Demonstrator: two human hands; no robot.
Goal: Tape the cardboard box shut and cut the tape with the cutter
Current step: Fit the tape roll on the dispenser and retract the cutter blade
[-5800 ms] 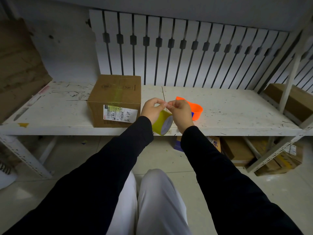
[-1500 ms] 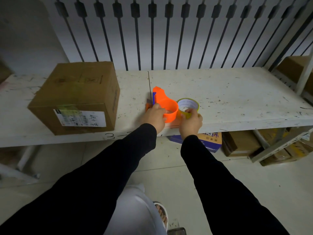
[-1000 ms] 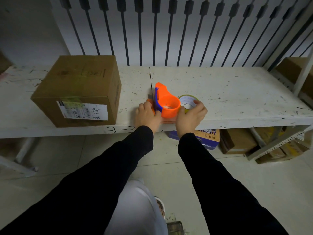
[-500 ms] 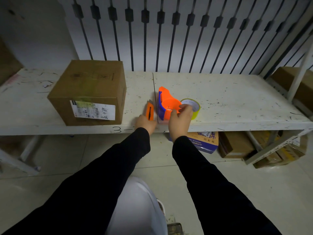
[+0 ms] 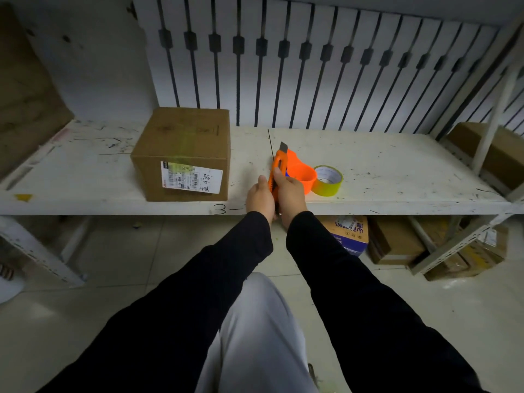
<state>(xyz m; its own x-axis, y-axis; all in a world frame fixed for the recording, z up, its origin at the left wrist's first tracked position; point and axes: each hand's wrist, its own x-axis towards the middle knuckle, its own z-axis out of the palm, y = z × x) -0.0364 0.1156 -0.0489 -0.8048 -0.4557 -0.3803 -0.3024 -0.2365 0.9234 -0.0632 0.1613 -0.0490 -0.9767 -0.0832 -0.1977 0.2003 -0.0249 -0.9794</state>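
A brown cardboard box [image 5: 184, 148] with a white label stands on the white shelf [image 5: 397, 171], left of my hands. Both hands hold an orange cutter [image 5: 278, 165] upright between them, its grey blade out at the top. My left hand [image 5: 259, 198] grips the lower handle. My right hand [image 5: 289, 194] wraps the handle with the thumb on the slider. A yellow tape roll [image 5: 327, 181] lies on the shelf just right of the hands, beside an orange tape dispenser [image 5: 302, 173].
A slatted white wall panel [image 5: 312, 66] backs the shelf. Another cardboard box [image 5: 487, 150] sits at the far right behind a shelf post. Several boxes [image 5: 397, 239] are stacked on the floor under the shelf. My grey-trousered knee [image 5: 255, 321] is below.
My right hand let go of the tape roll, which now lies on the shelf, and joined the left hand on the cutter. The cutter is lifted upright with its blade out.
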